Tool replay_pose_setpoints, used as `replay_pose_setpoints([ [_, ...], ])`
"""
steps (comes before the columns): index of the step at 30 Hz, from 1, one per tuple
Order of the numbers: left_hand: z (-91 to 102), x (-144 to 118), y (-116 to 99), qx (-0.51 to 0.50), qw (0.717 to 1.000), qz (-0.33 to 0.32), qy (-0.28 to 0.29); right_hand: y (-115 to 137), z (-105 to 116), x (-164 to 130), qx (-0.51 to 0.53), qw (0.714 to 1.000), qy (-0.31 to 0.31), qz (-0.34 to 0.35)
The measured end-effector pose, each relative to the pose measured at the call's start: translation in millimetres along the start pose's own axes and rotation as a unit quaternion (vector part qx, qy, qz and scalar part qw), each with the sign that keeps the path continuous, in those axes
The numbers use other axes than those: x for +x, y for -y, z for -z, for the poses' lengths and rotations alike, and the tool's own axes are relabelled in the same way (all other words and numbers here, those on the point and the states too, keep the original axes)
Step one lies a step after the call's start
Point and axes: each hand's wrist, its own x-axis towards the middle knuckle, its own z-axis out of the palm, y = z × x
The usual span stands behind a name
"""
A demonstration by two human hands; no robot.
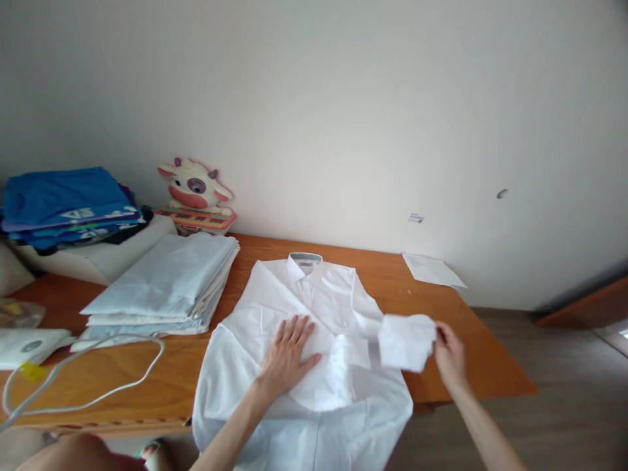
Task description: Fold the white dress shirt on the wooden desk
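Your left hand (pixel 289 353) lies flat, fingers spread, pinning the white shirt (pixel 304 366) on the desk (pixel 147 379). Your right hand (pixel 449 356) pinches the sleeve cuff (pixel 407 340), lifted just left of that grip. Light, limp cotton, I judge: hold at the stiffer cuff.

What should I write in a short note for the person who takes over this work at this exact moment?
Left hand: flat on the front of the white shirt, pressing it on the wooden table.
Right hand: pinching the shirt's sleeve cuff, lifted over the table's right side.
Shirt lies collar toward the wall, hem hanging off the near edge.
Done: one sleeve already lies folded across the front.
Left: the lifted sleeve and the body are not yet folded.
Folded pale blue shirts are stacked to the left.
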Motion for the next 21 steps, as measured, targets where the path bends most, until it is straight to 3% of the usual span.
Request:
replay_pose_setpoints([
  [1,0.3,0,0,0.002,1.0,0.001,0.0,-16,15,16,0.042,0.994,-0.078,-0.065],
  [3,1.2,0,1,0.003,1.0,-0.001,-0.001,-41,39,38,0.07,0.979,-0.136,-0.133],
  [5,2.3,0,1,0.0,1.0,-0.008,0.001,-52,54,43,0.045,0.982,-0.138,-0.123],
  [7,3.0,0,2,-0.003,1.0,-0.013,0.007,-44,54,28,-0.002,0.99,-0.113,-0.087],
  [9,3.0,0,2,-0.005,1.0,-0.012,0.012,-20,40,-3,-0.044,0.996,-0.034,-0.073],
  [11,2.5,1,2,-0.007,1.0,-0.009,0.014,15,16,-48,-0.076,0.989,0.111,-0.055],
  [13,2.1,2,1,-0.011,1.0,-0.006,0.016,53,-11,-99,-0.112,0.951,0.286,0.017],
  [15,2.7,2,0,-0.017,1.0,-0.003,0.018,84,-38,-148,-0.144,0.882,0.43,0.13],
  [18,6.0,2,-1,-0.025,0.999,0.0,0.026,106,-67,-205,-0.178,0.805,0.528,0.205],
  [21,10.4,2,-3,-0.03,0.999,0.004,0.04,99,-82,-233,-0.212,0.78,0.557,0.19],
])
